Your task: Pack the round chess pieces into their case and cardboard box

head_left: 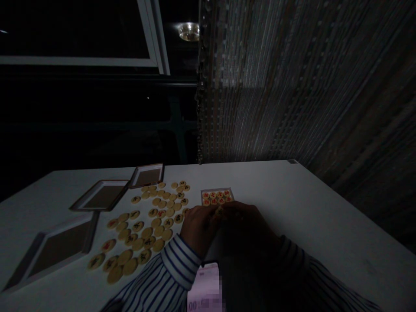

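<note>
My left hand [199,224] and my right hand [248,222] meet at the near edge of a small shallow box [231,191]. Between their closed fingertips shows a round wooden Chinese chess piece [219,211]; both hands appear to pinch it. In the box's visible part, red-marked Chinese chess pieces [213,201] lie face up in neat rows, while my hands cover the near part. Left of my left hand, many loose Chinese chess pieces [147,233] are scattered on the table, some blank side up, others with dark or red characters.
Three shallow open trays or lids [95,227] lie in a slanting line along the white table's [276,186] left side. A lit phone [204,286] is below my left wrist. Behind the table hangs a string curtain [260,86]. The room is dim.
</note>
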The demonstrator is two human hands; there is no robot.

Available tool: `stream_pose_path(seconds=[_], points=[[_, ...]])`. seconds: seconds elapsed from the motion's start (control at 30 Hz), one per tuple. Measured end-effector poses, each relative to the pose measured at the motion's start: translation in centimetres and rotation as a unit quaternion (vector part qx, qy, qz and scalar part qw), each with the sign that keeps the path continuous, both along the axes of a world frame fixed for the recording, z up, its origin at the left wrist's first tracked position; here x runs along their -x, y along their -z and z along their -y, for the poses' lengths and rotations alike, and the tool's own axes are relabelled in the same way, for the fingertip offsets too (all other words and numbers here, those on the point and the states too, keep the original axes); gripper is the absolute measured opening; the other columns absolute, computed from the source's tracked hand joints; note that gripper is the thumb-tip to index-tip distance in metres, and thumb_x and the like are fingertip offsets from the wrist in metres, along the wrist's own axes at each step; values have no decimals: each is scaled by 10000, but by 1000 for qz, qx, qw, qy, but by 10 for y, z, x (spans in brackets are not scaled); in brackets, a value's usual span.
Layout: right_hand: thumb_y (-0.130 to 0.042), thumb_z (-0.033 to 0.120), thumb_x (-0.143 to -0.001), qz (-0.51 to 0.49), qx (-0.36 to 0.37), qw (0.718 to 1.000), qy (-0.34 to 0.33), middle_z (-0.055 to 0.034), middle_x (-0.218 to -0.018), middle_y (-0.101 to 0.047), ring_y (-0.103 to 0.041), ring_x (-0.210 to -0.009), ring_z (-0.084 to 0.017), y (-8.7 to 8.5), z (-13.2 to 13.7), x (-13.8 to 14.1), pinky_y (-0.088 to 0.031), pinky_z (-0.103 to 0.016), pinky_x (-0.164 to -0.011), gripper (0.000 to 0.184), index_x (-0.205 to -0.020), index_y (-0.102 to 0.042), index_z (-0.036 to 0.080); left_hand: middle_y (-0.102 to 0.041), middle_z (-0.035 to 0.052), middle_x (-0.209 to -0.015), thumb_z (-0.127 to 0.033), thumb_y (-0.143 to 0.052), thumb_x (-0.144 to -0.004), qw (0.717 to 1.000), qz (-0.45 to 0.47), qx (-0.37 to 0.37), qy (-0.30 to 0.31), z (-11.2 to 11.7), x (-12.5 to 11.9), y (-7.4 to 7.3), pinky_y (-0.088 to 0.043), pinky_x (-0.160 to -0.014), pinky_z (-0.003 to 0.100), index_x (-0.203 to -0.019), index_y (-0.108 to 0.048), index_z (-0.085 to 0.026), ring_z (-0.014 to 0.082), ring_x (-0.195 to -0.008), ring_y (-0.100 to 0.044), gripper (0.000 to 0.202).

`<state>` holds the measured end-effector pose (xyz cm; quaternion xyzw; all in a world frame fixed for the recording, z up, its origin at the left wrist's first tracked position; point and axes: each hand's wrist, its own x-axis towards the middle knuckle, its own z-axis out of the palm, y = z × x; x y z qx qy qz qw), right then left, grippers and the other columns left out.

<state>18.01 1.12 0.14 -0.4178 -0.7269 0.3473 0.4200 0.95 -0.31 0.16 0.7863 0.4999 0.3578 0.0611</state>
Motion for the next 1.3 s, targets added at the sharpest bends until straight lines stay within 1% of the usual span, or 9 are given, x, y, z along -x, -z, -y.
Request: stream_pose_path(seconds=[0.17,0.23,0.33,0.5,0.73,0.83,0.97,1.13,1.3], points=[[-536,250,-757,-1,-13,1000,14,-78,-895,-663,-614,-807,-175,5,-3,-3,-506,-320,-727,199,-901,-641,164,-671,46,-827,-276,-486,-779,999,34,10,9,2,-1,-3,-472,-696,328,-943,-615,-202,176,-773,-601,222],[-552,250,-744,-4,-10,1000,6,-78,-903,-661,-611,-819,-180,5,-3,-3,-500,-327,-744,204,-906,-643,165,-675,42,-809,-266,-465,-789,998,52,11,15,2,-2,-4,-481,-686,306,-915,-625,-203,163,-754,-607,213],[-550,250,-746,-11,-10,1000,-2,-72,-923,-655,-605,-842,-184,4,-2,-3,-494,-336,-759,220,-935,-641,181,-680,41,-803,-260,-474,-777,995,94,23,3,2,-3,-5,-497,-679,282,-871,-641,-205,156,-753,-616,200],[-559,236,-737,-21,-17,999,-28,-61,-920,-650,-601,-845,-177,1,-1,-3,-490,-329,-762,221,-940,-643,210,-684,35,-819,-246,-521,-737,987,144,64,-21,-1,-3,-2,-506,-712,293,-839,-654,-208,155,-773,-620,172],[-575,206,-721,-9,-58,997,-42,-72,-940,-645,-594,-863,-177,4,-3,-4,-485,-333,-769,251,-966,-631,204,-686,41,-813,-285,-542,-726,975,182,121,-33,-3,-3,2,-498,-721,310,-827,-667,-198,161,-768,-620,183],[-550,234,-748,1,-41,999,-16,-72,-922,-651,-601,-842,-174,1,-1,-1,-493,-331,-751,213,-938,-641,200,-688,46,-801,-284,-549,-720,968,205,137,-35,-3,-4,1,-501,-711,310,-820,-671,-188,164,-758,-623,185],[-524,266,-772,22,-15,999,29,-70,-909,-655,-604,-829,-180,-3,1,2,-504,-331,-724,202,-919,-643,194,-688,46,-779,-290,-557,-712,963,228,136,-41,-2,-4,-2,-502,-706,311,-803,-674,-184,167,-743,-626,182],[-512,271,-778,16,-7,1000,21,-67,-916,-657,-608,-827,-177,-3,2,3,-507,-313,-718,208,-925,-631,185,-687,40,-755,-306,-563,-704,958,246,132,-63,-3,-3,-4,-504,-676,290,-790,-679,-187,160,-716,-629,187],[-521,239,-759,13,-2,1000,24,-59,-896,-661,-613,-792,-164,-2,2,4,-504,-294,-688,202,-926,-615,175,-688,39,-758,-327,-557,-706,951,265,146,-64,-3,-5,-3,-502,-684,292,-793,-679,-186,164,-725,-630,206]])
